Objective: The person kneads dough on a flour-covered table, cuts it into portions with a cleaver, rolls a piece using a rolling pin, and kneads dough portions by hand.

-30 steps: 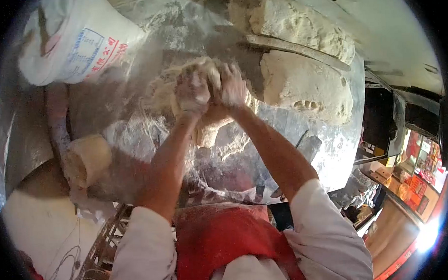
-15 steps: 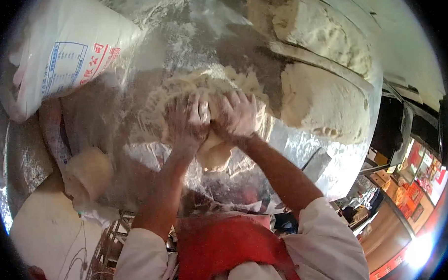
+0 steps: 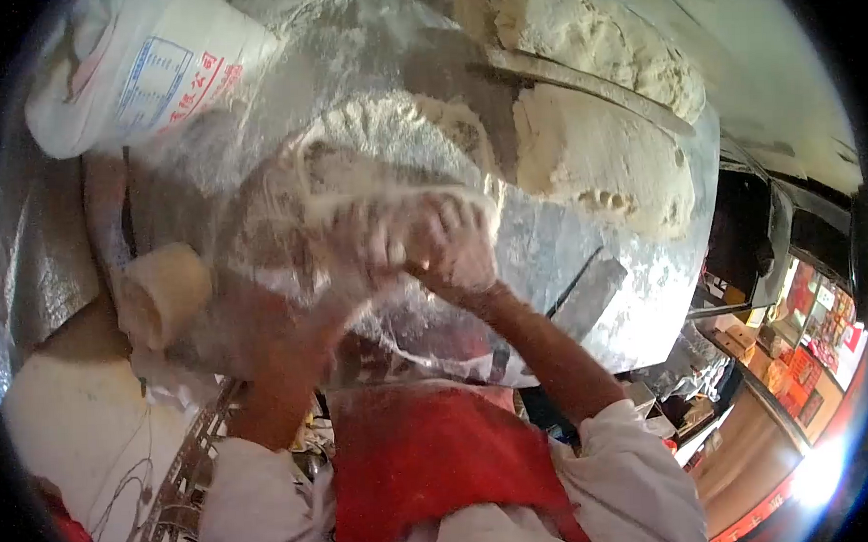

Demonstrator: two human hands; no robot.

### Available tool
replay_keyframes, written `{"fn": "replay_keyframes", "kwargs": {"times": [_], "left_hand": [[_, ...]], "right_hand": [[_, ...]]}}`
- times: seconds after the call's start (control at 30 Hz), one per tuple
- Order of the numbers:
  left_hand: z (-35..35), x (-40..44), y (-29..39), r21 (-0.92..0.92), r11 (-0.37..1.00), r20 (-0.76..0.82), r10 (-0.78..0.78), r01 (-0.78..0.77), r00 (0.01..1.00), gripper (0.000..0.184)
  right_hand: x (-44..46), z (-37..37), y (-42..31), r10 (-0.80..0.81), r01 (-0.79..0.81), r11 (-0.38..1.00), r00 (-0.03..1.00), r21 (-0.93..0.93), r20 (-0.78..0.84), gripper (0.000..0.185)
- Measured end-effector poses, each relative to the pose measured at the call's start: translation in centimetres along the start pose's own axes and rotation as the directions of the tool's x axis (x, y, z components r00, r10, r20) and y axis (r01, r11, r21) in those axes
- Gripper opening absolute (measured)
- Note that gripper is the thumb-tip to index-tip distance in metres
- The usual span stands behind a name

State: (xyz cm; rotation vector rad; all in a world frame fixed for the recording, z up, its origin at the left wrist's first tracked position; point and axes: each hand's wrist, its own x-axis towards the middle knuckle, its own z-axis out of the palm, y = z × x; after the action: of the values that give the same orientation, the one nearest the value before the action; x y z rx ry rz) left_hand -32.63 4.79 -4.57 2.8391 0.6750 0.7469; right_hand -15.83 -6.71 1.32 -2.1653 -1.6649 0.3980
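My left hand [image 3: 359, 245], floury and blurred by motion, curls its fingers over a pale piece of dough [image 3: 403, 198] on the metal worktop [image 3: 539, 258]. Beside it, nearly touching, my right hand [image 3: 455, 240] is also bent over the dough, its fingers curled down at the far side. Most of the dough is hidden under both hands. Beyond them a rough ring of loose flour [image 3: 376, 115] lies on the worktop.
To the right are a large dough slab [image 3: 593, 160], a long flat strip [image 3: 595, 86] and a floury mass [image 3: 603, 40]. A flat scraper [image 3: 590, 299] lies nearer. At left stand a printed white sack [image 3: 160, 80] and a pale cylindrical object [image 3: 172, 290].
Both hands have drawn the dough toward my body, uncovering the flour ring beyond. The dough edge that showed below my wrists is no longer visible. The camera view has shifted slightly.
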Motion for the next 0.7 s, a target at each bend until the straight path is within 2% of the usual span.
{"fn": "replay_keyframes", "kwargs": {"times": [0.03, 0.07, 0.1, 0.17, 0.2, 0.23, 0.3, 0.33, 0.4, 0.47, 0.5, 0.53, 0.57, 0.6, 0.63, 0.67, 0.7], "left_hand": [[-1.3, 1.6, 2.1, -0.065, 0.992, 0.129, -0.097, 0.106, 0.987, 0.055], [-0.4, 0.9, 2.0, 0.12, 0.974, 0.121, -0.207, 0.192, 0.971, 0.058], [1.4, 0.7, 1.0, 0.118, 0.973, 0.134, -0.213, 0.198, 0.968, 0.058], [4.1, 1.9, -1.1, -0.174, 0.974, -0.027, -0.152, 0.145, 0.988, 0.055], [5.1, 1.4, -2.9, 0.033, 0.999, -0.025, 0.017, -0.016, 1.0, 0.061], [6.7, 1.3, -4.1, 0.047, 0.999, -0.02, 0.006, -0.005, 1.0, 0.061], [8.3, 3.3, -5.3, -0.053, 0.993, -0.113, -0.109, 0.103, 0.988, 0.073], [7.3, 3.6, -5.5, -0.088, 0.91, 0.28, -0.367, 0.405, 0.887, 0.079], [4.8, 9.8, -5.4, 0.006, 0.904, 0.328, -0.405, 0.427, 0.853, 0.081], [4.1, 11.9, -5.6, -0.107, 0.825, 0.383, -0.481, 0.555, 0.789, 0.078], [5.5, 11.4, -6.5, -0.109, 0.832, 0.382, -0.471, 0.545, 0.795, 0.078], [8.3, 10.6, -8.4, -0.053, 0.946, 0.34, -0.283, 0.319, 0.897, 0.062], [9.4, 10.5, -10.3, 0.017, 0.997, 0.314, -0.079, 0.078, 0.946, 0.048], [7.6, 10.6, -11.6, -0.489, 0.844, 0.436, 0.017, 0.221, 0.9, 0.044], [6.7, 8.8, -9.7, -0.494, 0.838, 0.448, 0.016, 0.233, 0.894, 0.044], [5.5, 6.2, -6.8, 0.189, 0.973, 0.068, 0.12, -0.131, 0.99, 0.048], [4.7, 3.9, -4.4, 0.847, 0.515, -0.137, 0.456, -0.135, 0.879, 0.051]], "right_hand": [[-0.3, 2.4, 0.6, -0.071, 0.07, 0.995, 0.997, -0.069, -0.012, 0.076], [0.4, 2.9, 0.7, -0.055, 0.059, 0.997, 0.996, 0.053, -0.074, 0.069], [1.5, 3.3, 1.2, -0.05, 0.053, 0.997, 0.997, 0.059, -0.061, 0.069], [3.5, 3.8, 2.0, 0.067, -0.054, 0.988, 0.994, 0.147, -0.084, 0.064], [4.6, 6.0, 3.5, 0.037, -0.035, 0.999, 0.989, 0.019, -0.146, 0.068], [5.5, 7.6, 5.1, 0.026, -0.022, 0.999, 0.99, 0.03, -0.139, 0.068], [8.3, 8.2, 7.0, -0.059, 0.012, 0.974, 0.977, -0.227, -0.203, 0.072], [9.5, 8.3, 7.4, -0.063, 0.014, 0.973, 0.976, -0.231, -0.209, 0.072], [12.3, 6.9, 7.4, 0.026, -0.048, 0.985, 0.991, -0.164, -0.135, 0.077], [13.3, 4.3, 5.9, 0.126, -0.131, 0.987, 0.991, -0.094, -0.053, 0.081], [13.3, 2.9, 4.8, 0.174, -0.174, 0.983, 0.985, -0.053, -0.01, 0.084], [13.7, 1.5, 4.0, 0.206, -0.206, 0.978, 0.978, -0.017, 0.023, 0.086], [12.7, -0.2, 3.4, 0.199, -0.199, 0.98, 0.98, -0.02, 0.005, 0.086], [9.6, -1.9, 2.4, 0.044, -0.045, 0.998, 0.999, 0.05, 0.013, 0.087], [6.2, -3.1, 1.3, -0.107, 0.103, 0.987, 0.994, 0.124, 0.02, 0.088], [3.7, -3.8, 0.4, -0.005, -0.001, 0.996, 0.997, 0.085, 0.072, 0.09], [2.5, -4.2, -0.1, 0.082, -0.087, 0.995, 0.991, 0.04, 0.108, 0.092]]}}
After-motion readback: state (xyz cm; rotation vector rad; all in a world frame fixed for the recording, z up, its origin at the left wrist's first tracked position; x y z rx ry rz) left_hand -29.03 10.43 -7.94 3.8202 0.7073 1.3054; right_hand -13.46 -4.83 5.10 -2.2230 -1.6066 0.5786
